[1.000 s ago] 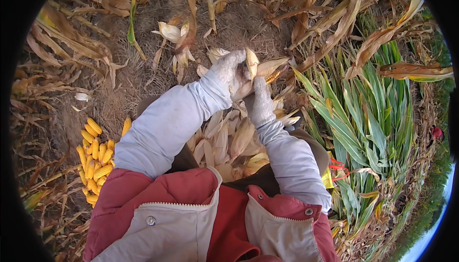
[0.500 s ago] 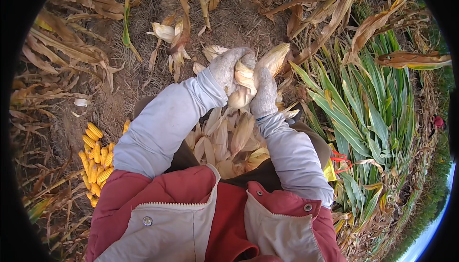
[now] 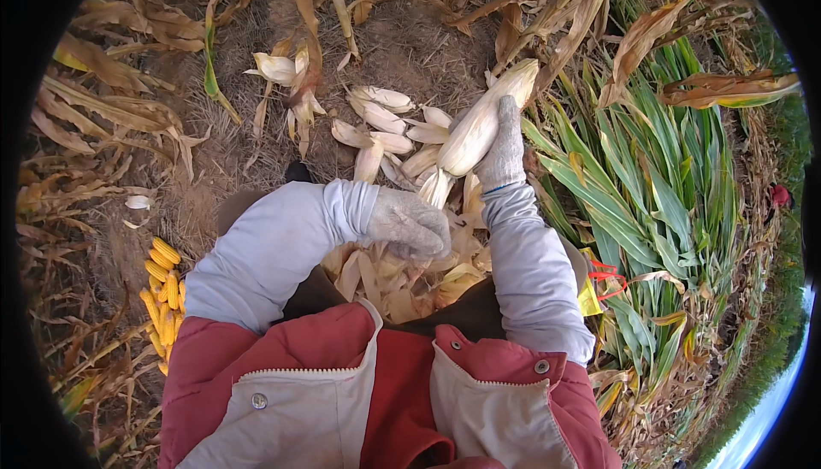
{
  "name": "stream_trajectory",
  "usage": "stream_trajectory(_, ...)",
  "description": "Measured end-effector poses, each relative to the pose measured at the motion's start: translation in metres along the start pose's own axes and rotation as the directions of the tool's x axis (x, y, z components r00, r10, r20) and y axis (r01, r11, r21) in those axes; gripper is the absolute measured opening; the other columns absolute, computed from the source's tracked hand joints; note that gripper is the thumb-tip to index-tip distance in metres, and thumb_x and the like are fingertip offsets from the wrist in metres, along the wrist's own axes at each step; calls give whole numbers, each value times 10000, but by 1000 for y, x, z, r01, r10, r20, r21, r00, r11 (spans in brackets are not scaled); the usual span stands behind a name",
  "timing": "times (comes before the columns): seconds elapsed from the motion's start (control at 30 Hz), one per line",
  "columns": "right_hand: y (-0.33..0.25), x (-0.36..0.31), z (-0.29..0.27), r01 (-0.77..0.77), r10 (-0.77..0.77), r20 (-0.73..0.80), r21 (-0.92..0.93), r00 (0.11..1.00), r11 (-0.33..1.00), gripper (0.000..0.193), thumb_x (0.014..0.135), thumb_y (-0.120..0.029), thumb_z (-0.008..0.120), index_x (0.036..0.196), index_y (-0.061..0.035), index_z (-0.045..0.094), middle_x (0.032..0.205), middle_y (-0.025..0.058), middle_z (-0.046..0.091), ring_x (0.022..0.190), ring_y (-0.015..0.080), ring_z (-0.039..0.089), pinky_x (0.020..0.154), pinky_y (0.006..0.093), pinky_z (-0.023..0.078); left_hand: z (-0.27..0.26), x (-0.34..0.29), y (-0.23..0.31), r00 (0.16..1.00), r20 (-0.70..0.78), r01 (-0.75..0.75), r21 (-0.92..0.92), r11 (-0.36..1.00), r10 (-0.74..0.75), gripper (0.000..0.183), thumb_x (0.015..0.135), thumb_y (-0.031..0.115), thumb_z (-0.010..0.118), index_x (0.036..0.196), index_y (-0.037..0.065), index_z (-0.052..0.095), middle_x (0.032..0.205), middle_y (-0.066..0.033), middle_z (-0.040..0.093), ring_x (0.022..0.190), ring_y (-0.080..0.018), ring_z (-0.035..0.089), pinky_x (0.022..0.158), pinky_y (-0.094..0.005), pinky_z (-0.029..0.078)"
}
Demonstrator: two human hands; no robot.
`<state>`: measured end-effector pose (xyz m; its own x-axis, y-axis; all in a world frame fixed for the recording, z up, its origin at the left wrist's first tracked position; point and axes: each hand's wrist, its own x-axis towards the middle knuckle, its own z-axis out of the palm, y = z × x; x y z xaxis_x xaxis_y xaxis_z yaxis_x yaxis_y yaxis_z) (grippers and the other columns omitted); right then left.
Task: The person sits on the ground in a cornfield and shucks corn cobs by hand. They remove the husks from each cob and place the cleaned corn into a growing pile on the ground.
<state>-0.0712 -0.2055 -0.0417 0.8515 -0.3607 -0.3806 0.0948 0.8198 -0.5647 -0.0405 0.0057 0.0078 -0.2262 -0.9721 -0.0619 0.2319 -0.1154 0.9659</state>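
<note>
My right hand (image 3: 506, 151), in a pale knitted glove, is closed round an ear of corn (image 3: 486, 127) still wrapped in whitish husk. The ear tilts, its tip at the upper right. Loose husk strips (image 3: 436, 188) trail from its lower end toward my left hand (image 3: 409, 223). That gloved hand is closed with curled fingers, seemingly on the husk, though the fingertips are hidden. Beyond it several pale husk-covered ears (image 3: 376, 114) lie on the soil. Below both hands, between my legs, is a heap of dry husks (image 3: 376, 277).
Bare yellow corn cobs (image 3: 162, 294) are piled at the left. On the right lie long green corn leaves (image 3: 667, 187), beside a yellow bag with red handles (image 3: 590, 296). Dry stalks and leaves (image 3: 590, 16) cross the far ground. Something red (image 3: 779, 196) shows at the far right.
My left hand has come down toward me, away from the ear's upper part. My right hand has shifted right with the ear, whose paler inner husk now shows. The husk-covered ears behind are uncovered to view.
</note>
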Motion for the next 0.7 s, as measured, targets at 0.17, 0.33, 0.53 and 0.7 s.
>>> stream_trajectory(0.17,10,-12,3,-75,88,76,-160,993,984,478,909,-381,644,1195,-20,522,993,176,649,817,295,669,706,428,597,-36,-14,20,814,-567,-32,-261,965,-126,255,999,255,548,974,19,642,778,-42,630,617,-85,523,563,-218,422)
stream_trajectory(0.33,42,-23,11,-76,109,103,-285,989,955,390,925,-250,635,1226,-20,540,1005,104,637,847,233,652,720,364,573,-72,-9,11,522,-851,-143,-27,989,53,339,969,277,607,1185,16,598,1021,-46,637,895,-108,587,768,-255,494)
stream_trajectory(0.53,56,-33,14,-87,176,131,-507,976,858,411,926,-214,633,1269,-5,545,1101,65,623,963,172,608,833,311,522,-86,-5,9,515,-852,57,149,987,99,406,951,268,630,1226,-19,550,1068,-73,613,950,-129,573,836,-276,493)
stream_trajectory(0.7,57,-39,18,-106,201,134,-512,970,852,421,918,-216,647,1266,3,556,1129,63,622,989,160,603,873,307,501,-86,-9,15,474,-880,55,55,997,22,311,945,285,624,1039,-8,573,882,-46,579,810,-109,516,726,-292,467)
